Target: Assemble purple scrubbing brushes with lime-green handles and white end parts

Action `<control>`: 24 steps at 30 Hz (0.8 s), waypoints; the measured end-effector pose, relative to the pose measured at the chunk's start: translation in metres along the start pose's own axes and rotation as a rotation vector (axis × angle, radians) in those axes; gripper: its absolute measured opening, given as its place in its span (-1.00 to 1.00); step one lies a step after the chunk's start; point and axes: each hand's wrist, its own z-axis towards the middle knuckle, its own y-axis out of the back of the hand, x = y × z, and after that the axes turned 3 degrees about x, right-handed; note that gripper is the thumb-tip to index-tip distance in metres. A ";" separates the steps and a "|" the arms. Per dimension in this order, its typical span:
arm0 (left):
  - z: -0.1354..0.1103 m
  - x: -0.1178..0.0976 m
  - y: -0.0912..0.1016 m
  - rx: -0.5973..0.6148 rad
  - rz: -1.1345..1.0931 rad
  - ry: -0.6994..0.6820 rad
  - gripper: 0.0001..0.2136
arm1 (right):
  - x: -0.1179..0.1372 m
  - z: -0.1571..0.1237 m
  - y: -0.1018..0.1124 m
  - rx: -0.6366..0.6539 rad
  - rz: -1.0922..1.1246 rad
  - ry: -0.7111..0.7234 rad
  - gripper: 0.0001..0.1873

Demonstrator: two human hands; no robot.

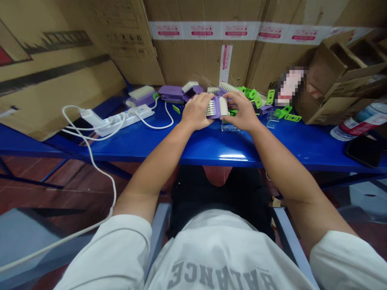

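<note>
Between my two hands is a purple plastic brush (216, 107), with cream bristles on its left side and a smooth cream block on its right. My left hand (197, 111) is closed around the bristled end. My right hand (242, 111) pinches the cream block between thumb and fingers. Just beneath the right hand lies a clear plastic piece (229, 128). Behind the hands, more purple brushes (171, 92) with cream bristles lie in a row. Several bright green plastic pieces (283, 112) are scattered to the right of my right hand.
A white power strip (127, 118) with cables lies on the blue table (205, 151) at left. Cardboard boxes (193, 60) wall off the back. On the right are an open carton (325, 90), a bottle (359, 123) and a dark phone-like slab (363, 150).
</note>
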 end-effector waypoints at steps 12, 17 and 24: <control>0.001 0.001 -0.001 -0.017 -0.015 0.024 -0.17 | 0.002 -0.002 0.000 0.001 -0.023 -0.019 -0.02; 0.001 0.004 -0.001 -0.027 -0.027 0.065 -0.13 | 0.004 0.000 0.002 -0.025 -0.028 -0.047 0.06; 0.001 0.001 0.001 -0.058 -0.020 0.096 -0.15 | 0.017 0.001 0.003 0.134 -0.151 -0.098 -0.40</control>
